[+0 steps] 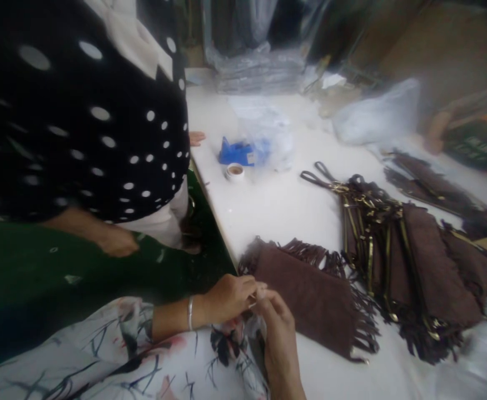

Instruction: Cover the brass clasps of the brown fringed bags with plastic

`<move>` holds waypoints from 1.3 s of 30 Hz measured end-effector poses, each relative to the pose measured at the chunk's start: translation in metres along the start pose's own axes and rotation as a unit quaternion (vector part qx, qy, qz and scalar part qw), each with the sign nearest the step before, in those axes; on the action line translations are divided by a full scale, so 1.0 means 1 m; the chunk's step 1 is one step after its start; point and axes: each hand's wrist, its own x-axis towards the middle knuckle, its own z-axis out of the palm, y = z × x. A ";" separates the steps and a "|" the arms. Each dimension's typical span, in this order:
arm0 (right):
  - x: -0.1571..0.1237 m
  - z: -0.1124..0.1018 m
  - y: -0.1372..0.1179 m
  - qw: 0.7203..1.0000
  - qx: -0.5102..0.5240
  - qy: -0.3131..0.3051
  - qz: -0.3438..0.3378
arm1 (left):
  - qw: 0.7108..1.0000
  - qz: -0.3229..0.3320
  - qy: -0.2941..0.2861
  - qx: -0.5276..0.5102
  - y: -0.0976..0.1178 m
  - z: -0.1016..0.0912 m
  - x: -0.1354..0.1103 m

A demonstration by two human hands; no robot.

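My left hand (229, 297) and my right hand (279, 328) meet at the near edge of the white table (277, 205), fingertips pinched together on something small I cannot make out. A silver bangle (190, 313) sits on my left wrist. Just right of my hands lies a brown suede fringed pouch (310, 291), flat on the table, its corner close to my fingers. Neither hand touches the pouch clearly.
A pile of brown fringed pouches with gold zips (406, 261) lies to the right, more (431, 186) behind. A tape roll (235, 171), a blue object (237, 152) and plastic bags (268, 130) stand farther back. A person in a black dotted top (80, 111) bends at left.
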 end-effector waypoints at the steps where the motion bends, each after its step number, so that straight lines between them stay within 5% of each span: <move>1: -0.001 0.002 0.003 1.000 0.028 0.010 0.006 | 0.999 -0.014 0.018 -0.040 -0.001 0.000 0.000; 5: -0.006 -0.002 0.011 0.995 0.080 0.038 0.042 | 0.956 -0.122 0.061 -0.261 -0.014 0.000 -0.001; 10: -0.006 -0.024 0.017 0.992 -0.072 0.100 0.019 | 0.805 -0.257 0.111 -0.524 -0.031 -0.012 -0.005; 15: -0.008 -0.036 0.016 0.959 -0.256 0.124 -0.017 | 0.698 -0.268 0.158 -0.645 -0.043 -0.038 -0.016; 18: -0.009 -0.038 0.015 0.936 -0.324 0.131 -0.043 | 0.649 -0.307 0.240 -0.654 -0.060 -0.056 -0.019; 20: -0.008 -0.040 0.017 0.926 -0.349 0.126 -0.067 | 0.661 -0.341 0.336 -0.578 -0.070 -0.066 -0.018; 23: -0.010 -0.042 0.021 0.900 -0.395 0.144 -0.115 | 0.773 -0.331 0.434 -0.324 -0.066 -0.069 -0.014; 25: -0.020 -0.042 0.021 0.865 -0.447 0.165 -0.154 | 0.880 -0.247 0.375 -0.156 -0.051 -0.059 -0.011; 27: -0.032 -0.041 0.020 0.825 -0.508 0.175 -0.177 | 0.967 -0.121 0.221 -0.026 -0.035 -0.043 -0.006; 28: -0.036 -0.041 0.020 0.808 -0.534 0.177 -0.178 | 0.989 -0.054 0.133 0.033 -0.030 -0.033 -0.002; 31: -0.037 -0.052 0.023 0.775 -0.581 0.185 -0.166 | 0.983 0.101 -0.019 0.155 -0.027 0.001 0.024; 36: -0.037 -0.094 0.031 0.741 -0.595 0.263 -0.165 | 0.953 0.203 -0.110 0.197 -0.018 0.031 0.077; 39: -0.032 -0.126 0.036 0.729 -0.585 0.297 -0.198 | 0.945 0.212 -0.138 0.207 -0.006 0.042 0.106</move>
